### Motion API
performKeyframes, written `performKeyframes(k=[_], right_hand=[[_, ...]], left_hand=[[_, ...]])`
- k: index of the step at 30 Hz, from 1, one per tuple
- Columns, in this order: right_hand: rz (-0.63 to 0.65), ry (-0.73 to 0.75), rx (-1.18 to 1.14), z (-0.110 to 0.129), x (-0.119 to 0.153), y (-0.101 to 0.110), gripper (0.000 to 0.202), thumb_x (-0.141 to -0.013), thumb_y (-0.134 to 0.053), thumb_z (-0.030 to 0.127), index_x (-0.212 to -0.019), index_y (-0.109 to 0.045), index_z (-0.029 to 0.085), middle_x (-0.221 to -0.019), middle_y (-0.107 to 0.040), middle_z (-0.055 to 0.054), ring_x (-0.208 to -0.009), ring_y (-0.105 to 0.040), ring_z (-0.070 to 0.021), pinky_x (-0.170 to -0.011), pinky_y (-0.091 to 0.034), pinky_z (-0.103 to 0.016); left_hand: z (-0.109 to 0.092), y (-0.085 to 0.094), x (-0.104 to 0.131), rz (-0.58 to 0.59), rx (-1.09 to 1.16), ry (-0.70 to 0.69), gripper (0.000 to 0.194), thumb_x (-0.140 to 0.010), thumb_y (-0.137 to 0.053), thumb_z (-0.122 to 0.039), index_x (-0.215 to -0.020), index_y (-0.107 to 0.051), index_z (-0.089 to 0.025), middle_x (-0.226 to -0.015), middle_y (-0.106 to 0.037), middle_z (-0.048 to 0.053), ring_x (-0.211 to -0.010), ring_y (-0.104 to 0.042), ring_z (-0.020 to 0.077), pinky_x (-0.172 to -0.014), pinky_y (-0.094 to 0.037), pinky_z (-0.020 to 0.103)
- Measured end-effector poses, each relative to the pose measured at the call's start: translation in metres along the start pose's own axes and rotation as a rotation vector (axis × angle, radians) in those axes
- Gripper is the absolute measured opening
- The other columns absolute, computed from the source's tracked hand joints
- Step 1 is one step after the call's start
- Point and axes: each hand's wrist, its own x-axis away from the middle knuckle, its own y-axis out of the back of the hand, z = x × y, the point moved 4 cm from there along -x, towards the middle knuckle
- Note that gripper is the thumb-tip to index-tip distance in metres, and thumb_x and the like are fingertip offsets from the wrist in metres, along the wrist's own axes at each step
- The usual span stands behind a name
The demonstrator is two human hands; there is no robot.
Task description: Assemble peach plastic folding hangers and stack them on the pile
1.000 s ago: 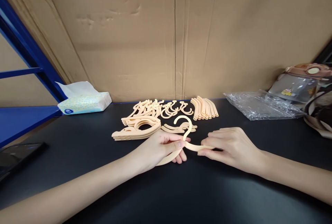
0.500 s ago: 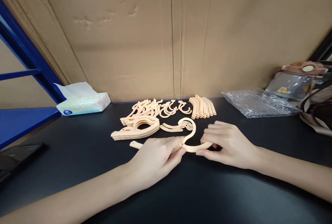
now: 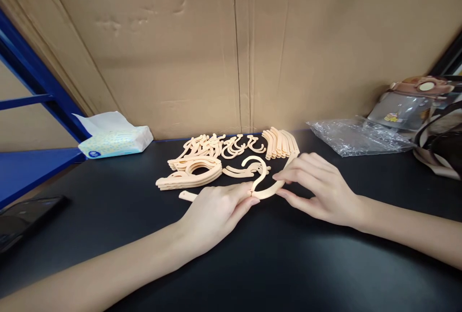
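A beige folding clothes hanger (image 3: 265, 192) is held between both hands above the black table, its hook curving upward at the middle joint. My left hand (image 3: 216, 208) is closed on the left arm of the hanger, thumb and fingers pinching close to the joint; that arm's end sticks out past the knuckles. My right hand (image 3: 319, 189) grips the right arm, which slants up and away, its tip showing beyond the fingers. Right behind the hook lie a few loose hanger pieces (image 3: 238, 171). A stack of folded hangers (image 3: 191, 179) sits to the left of them.
Loose hooks (image 3: 204, 147) and a row of hanger arms (image 3: 279, 143) lie at the back of the table (image 3: 274, 264). A tissue pack (image 3: 115, 138) and a phone (image 3: 29, 218) are on the left. Clear plastic wrapping (image 3: 361, 138) and a bottle (image 3: 404, 107) stand right, before a cardboard wall (image 3: 162, 52).
The hanger's right arm has swung upward and away, and my right hand has shifted its grip along it. My left hand stays closed near the joint. The view has tilted slightly.
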Motion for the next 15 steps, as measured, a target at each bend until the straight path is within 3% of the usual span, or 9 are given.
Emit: performKeyframes(k=[2, 6, 10, 15], right_hand=[[0.047, 0.036, -0.029, 0.0020, 0.0007, -0.0023, 0.022, -0.091, -0.054, 0.023, -0.111, -0.059, 0.017, -0.078, -0.062, -0.002, -0.071, -0.052, -0.0143, -0.066, -0.039, -0.028], [0.084, 0.032, -0.027, 0.0013, 0.0010, -0.0048, 0.027, -0.093, -0.051, 0.025, -0.118, -0.059, 0.020, -0.085, -0.066, -0.003, -0.075, -0.055, -0.0139, -0.069, -0.041, -0.028], [0.099, 0.010, -0.071, 0.0013, 0.0002, -0.0048, 0.023, -0.093, -0.050, 0.027, -0.112, -0.062, 0.019, -0.092, -0.067, -0.005, -0.081, -0.057, -0.0146, -0.074, -0.043, -0.029], [0.149, -0.098, -0.126, 0.0003, -0.0013, -0.0053, 0.019, -0.093, -0.050, 0.031, -0.097, -0.061, 0.016, -0.083, -0.063, -0.004, -0.076, -0.052, -0.0152, -0.071, -0.041, -0.029]], left_hand=[[-0.0004, -0.0002, 0.0005, 0.007, -0.017, -0.004, 0.030, -0.098, -0.035, -0.034, -0.079, -0.051, -0.018, -0.069, -0.057, -0.002, -0.056, -0.050, 0.0113, -0.053, -0.029, 0.023], [-0.0016, -0.0008, 0.0023, 0.005, -0.044, -0.026, 0.029, -0.098, -0.036, -0.036, -0.086, -0.056, -0.018, -0.069, -0.060, -0.001, -0.056, -0.052, 0.0119, -0.052, -0.028, 0.024], [-0.0040, -0.0031, 0.0040, 0.028, -0.050, -0.078, 0.034, -0.098, -0.036, -0.040, -0.085, -0.059, -0.018, -0.073, -0.064, 0.001, -0.058, -0.056, 0.0131, -0.051, -0.027, 0.025], [-0.0098, -0.0018, 0.0046, 0.004, -0.113, -0.178, 0.030, -0.097, -0.040, -0.039, -0.100, -0.061, -0.018, -0.074, -0.064, 0.002, -0.063, -0.057, 0.0143, -0.055, -0.030, 0.025]])
